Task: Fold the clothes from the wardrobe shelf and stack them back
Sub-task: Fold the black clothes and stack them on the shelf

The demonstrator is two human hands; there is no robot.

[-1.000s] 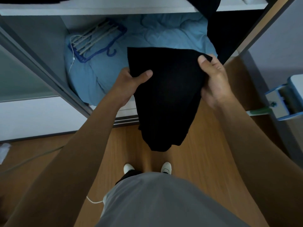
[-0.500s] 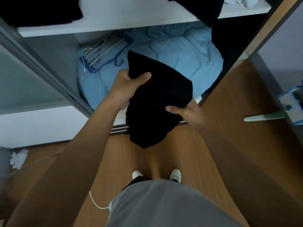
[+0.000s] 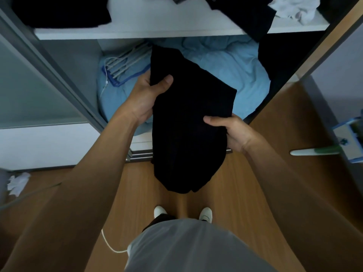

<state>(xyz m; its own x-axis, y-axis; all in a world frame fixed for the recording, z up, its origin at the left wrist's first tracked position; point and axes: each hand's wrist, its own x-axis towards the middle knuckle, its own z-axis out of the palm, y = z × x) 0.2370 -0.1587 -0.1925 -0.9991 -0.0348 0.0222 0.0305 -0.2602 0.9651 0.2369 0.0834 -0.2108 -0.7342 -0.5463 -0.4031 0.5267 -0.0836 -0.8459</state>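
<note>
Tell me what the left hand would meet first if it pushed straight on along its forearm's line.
The left hand, gripping the black garment, would likely reach the light blue bedding first; depth unclear.

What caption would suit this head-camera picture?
Left hand and right hand hold a black garment before blue bedding in the wardrobe.

Hangers [image 3: 123, 64] atop blue duvet [image 3: 231, 75]; white cable [image 3: 110, 245] on floor [image 3: 284, 116].
</note>
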